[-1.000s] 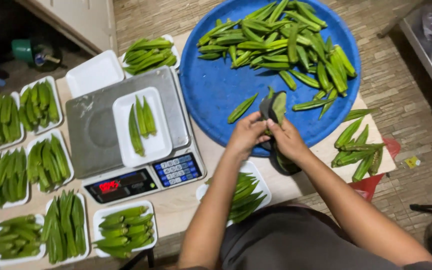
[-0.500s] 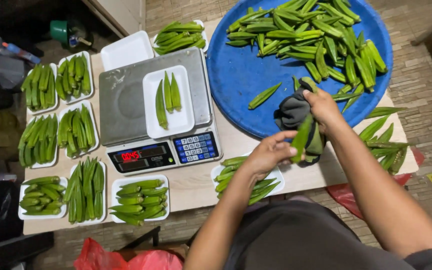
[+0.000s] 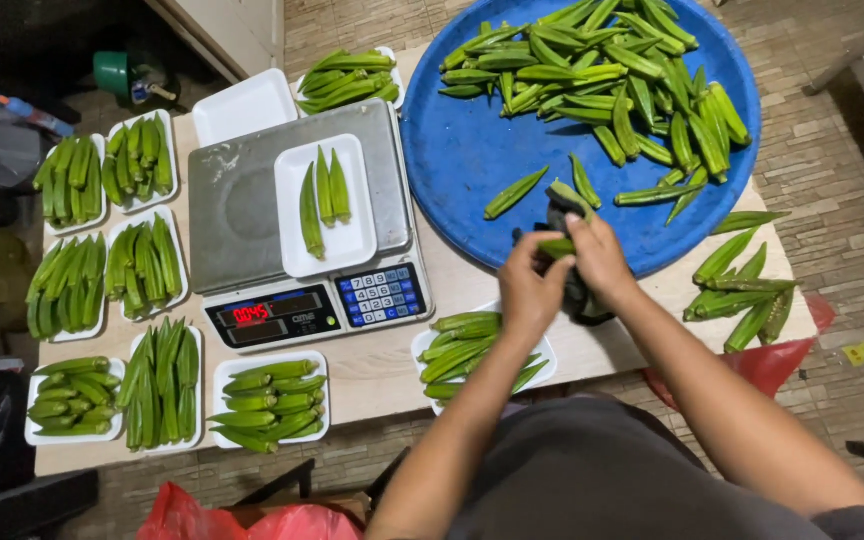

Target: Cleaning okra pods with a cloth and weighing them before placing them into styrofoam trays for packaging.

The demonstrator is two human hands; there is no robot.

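Okra pod (image 3: 558, 246) sits pinched between my two hands at the near rim of the blue tray (image 3: 452, 160), just above the table's front edge, and I seem to be wiping it with the dark cloth (image 3: 580, 296). My left hand (image 3: 530, 285) is closed around the near end of the pod, fingers curled tight; my right hand (image 3: 602, 262) is folded over the cloth and the far end, so I cannot tell how much of the pod it actually grips. To do this well I judge I should hold the pod lightly enough not to bruise its ridges, draw the cloth along its length rather than across, and work low over the tray so a slip lands it among the loose okra pile (image 3: 612, 85). On the scale (image 3: 297, 230) to my left lies a white foam tray (image 3: 327, 205) with three pods, well apart from my hands. Another foam tray of okra (image 3: 477, 350) sits directly under my left wrist, so I should watch my forearm does not nudge it off the table edge.
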